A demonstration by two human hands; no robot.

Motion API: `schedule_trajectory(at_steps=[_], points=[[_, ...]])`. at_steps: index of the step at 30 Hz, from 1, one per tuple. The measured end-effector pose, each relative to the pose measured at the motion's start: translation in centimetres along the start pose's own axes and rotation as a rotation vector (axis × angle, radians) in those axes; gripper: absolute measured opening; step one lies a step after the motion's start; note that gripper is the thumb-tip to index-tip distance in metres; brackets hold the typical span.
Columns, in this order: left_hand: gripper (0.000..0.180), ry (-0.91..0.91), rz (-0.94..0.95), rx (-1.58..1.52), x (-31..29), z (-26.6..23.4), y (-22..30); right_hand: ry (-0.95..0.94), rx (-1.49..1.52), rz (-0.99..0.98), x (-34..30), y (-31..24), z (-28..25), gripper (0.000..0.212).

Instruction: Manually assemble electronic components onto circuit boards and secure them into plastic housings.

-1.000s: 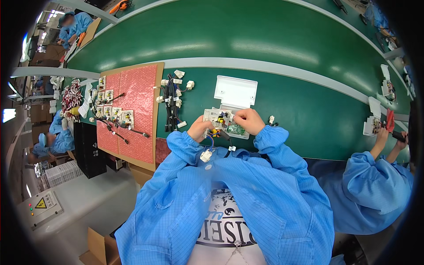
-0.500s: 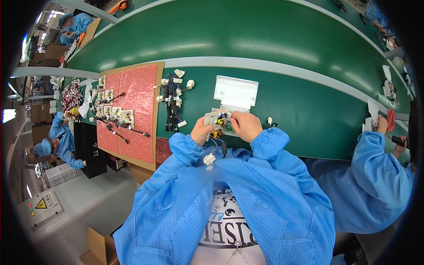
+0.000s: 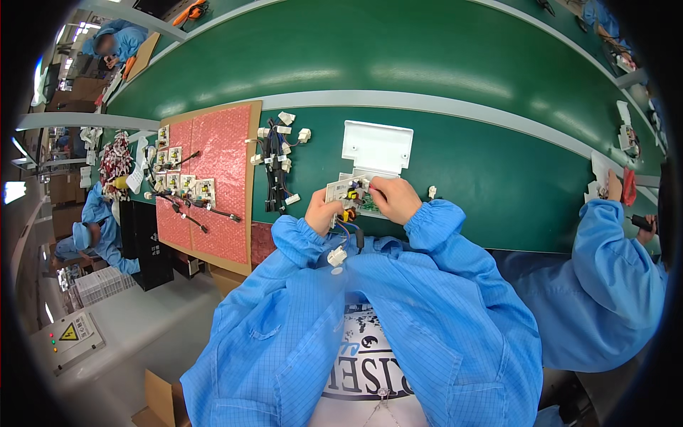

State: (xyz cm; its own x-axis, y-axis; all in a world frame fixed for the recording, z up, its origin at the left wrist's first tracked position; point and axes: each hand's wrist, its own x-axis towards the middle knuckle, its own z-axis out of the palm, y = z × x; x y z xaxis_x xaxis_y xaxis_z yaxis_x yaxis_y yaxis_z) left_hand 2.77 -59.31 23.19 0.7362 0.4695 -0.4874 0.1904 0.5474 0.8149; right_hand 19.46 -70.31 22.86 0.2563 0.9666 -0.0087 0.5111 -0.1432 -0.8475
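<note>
My left hand (image 3: 324,213) is closed on the left edge of a circuit board (image 3: 342,190) with yellow and dark parts, held tilted. Wires run from the board down to a white plug (image 3: 336,256) in front of my jacket. At the board's upper right, the fingers of my right hand (image 3: 395,199) are pinched together; what they grip is hidden. Some green circuitry (image 3: 369,205) shows between my hands. Just beyond the board lies a white plastic cover (image 3: 377,147) with two small holes. A small white connector (image 3: 432,191) sits by my right sleeve, partly hidden.
Left on the green table (image 3: 498,164) lies a bundle of black cables (image 3: 274,171) with white plugs. Farther left, pink bubble wrap (image 3: 220,142) on cardboard carries several boards (image 3: 205,191). A co-worker's sleeve (image 3: 612,270) is close at the right. A grey rail (image 3: 427,105) crosses behind.
My right hand has shifted slightly left and down at the board's edge, its fingers drawn closer together. The small connector by my right sleeve is more covered. My left hand keeps its hold.
</note>
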Motion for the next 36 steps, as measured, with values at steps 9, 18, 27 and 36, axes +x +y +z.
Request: schedule_trajectory(at_steps=[9, 18, 27, 36], points=[[0.051, 0.106, 0.014, 0.016, 0.2, 0.6, 0.4, 0.073, -0.055, 0.057, 0.5, -0.3, 0.7, 0.013], [0.062, -0.039, 0.0, -0.072, 0.4, 1.2, 0.9, 0.264, -0.106, -0.034, -0.5, 0.6, 1.9, 0.007], [0.065, -0.071, -0.094, -0.174, 0.3, 1.7, 0.9, 0.238, -0.134, -0.034, -0.1, 1.4, 1.8, 0.008], [0.009, 0.03, 0.021, -0.071, 1.2, 0.6, 1.2, 0.227, -0.021, -0.057, -0.6, 2.1, -0.9, 0.018]])
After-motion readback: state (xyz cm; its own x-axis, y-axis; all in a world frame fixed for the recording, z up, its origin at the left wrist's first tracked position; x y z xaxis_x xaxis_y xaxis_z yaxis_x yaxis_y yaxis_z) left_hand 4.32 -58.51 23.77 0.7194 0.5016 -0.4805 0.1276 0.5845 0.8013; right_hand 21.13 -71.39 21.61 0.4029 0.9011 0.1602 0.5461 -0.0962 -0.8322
